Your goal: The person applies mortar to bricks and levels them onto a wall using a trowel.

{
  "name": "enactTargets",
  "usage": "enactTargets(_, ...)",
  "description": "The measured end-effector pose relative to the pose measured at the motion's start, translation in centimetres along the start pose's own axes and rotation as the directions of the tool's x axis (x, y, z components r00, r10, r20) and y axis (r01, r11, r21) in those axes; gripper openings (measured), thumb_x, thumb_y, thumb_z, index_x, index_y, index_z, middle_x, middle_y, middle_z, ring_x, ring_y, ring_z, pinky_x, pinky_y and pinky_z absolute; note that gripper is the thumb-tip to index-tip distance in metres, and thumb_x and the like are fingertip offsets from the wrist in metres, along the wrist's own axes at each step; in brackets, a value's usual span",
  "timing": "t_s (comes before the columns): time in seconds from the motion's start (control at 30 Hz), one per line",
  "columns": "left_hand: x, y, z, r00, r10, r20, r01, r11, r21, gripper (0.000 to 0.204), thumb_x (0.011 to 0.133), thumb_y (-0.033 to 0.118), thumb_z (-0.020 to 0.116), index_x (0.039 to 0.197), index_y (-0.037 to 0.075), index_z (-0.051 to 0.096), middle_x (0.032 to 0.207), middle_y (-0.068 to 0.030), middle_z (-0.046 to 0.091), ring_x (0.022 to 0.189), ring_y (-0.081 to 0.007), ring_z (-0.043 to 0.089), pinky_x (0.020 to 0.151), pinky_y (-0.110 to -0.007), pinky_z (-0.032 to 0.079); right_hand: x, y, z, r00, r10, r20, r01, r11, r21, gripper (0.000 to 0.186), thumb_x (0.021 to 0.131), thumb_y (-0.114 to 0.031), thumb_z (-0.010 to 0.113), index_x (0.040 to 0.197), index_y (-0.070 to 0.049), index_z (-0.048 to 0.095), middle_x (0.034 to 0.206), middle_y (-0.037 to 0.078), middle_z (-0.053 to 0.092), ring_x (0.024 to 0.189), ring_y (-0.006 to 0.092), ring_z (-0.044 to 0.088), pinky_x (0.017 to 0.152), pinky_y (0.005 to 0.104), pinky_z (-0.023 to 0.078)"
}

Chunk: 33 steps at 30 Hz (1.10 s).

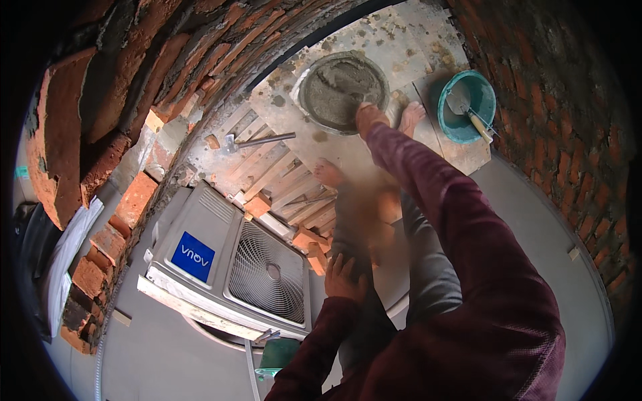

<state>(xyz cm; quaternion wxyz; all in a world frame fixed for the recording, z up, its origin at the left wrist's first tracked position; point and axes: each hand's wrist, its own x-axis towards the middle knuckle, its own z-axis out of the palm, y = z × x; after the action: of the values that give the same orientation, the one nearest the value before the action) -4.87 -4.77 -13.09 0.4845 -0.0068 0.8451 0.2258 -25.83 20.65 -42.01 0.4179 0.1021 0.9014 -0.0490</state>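
My right hand (370, 119) reaches down to the near right rim of a round pan (304, 110) of wet grey mortar (344, 87). Its fingers are curled there, and whatever they grip is hidden from above. My left hand (344, 277) lies on my left knee with the fingers spread, holding nothing. To the right of the pan stands a teal bucket (490, 107). A tool with a pale wooden handle (479, 127) leans inside it.
A hammer-like tool (264, 141) lies on the slatted boards (251, 177) left of my bare feet. Loose bricks (311, 242) lie behind the grey outdoor air-conditioner unit (267, 271). Brick walls (555, 113) rise on both sides. A dark green container (277, 354) stands near my left forearm.
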Motion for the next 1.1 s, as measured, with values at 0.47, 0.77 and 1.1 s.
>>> enactTargets(0.47, 0.6, -0.4, -0.8, 0.998, 0.064, 0.018, -0.064, 0.997, 0.030, 0.056, 0.072, 0.031, 0.070, 0.123, 0.010, 0.061, 0.140, -0.0216, 0.046, 0.134, -0.0390, 0.037, 0.109, -0.047, 0.034, -0.6, 0.2, 1.1, 0.989, -0.115, 0.089, 0.116, 0.993, -0.006, 0.038, 0.089, -0.012, 0.049, 0.121, 0.007, 0.055, 0.114, 0.028, 0.063, 0.105, 0.0400, 0.064, 0.084, 0.0474, 0.054)
enactTargets(0.77, 1.4, -0.9, -1.5, 0.995, 0.075, 0.072, -0.078, 0.996, 0.035, 0.057, 0.074, 0.031, 0.071, 0.126, 0.010, 0.059, 0.143, -0.0209, 0.042, 0.136, -0.0393, 0.033, 0.112, -0.046, 0.029, -2.0, 9.0, 2.7, 0.914, 0.385, -0.127, -0.358, 0.914, 0.193, 0.042, 0.087, -0.022, 0.049, 0.120, 0.001, 0.058, 0.114, 0.024, 0.064, 0.114, 0.0399, 0.058, 0.099, 0.0418, 0.043)
enactTargets(1.1, 1.9, -1.1, -2.4, 0.992, 0.043, 0.120, -0.054, 0.994, 0.091, 0.057, 0.075, 0.029, 0.071, 0.128, 0.012, 0.058, 0.145, -0.0198, 0.040, 0.137, -0.0415, 0.031, 0.113, -0.047, 0.029, -1.7, 2.8, 4.3, 0.806, -0.508, 0.304, 0.568, 0.808, -0.155, 0.021, 0.073, -0.018, 0.068, 0.088, -0.005, 0.074, 0.113, 0.017, 0.066, 0.102, 0.0305, 0.064, 0.083, 0.0382, 0.052)
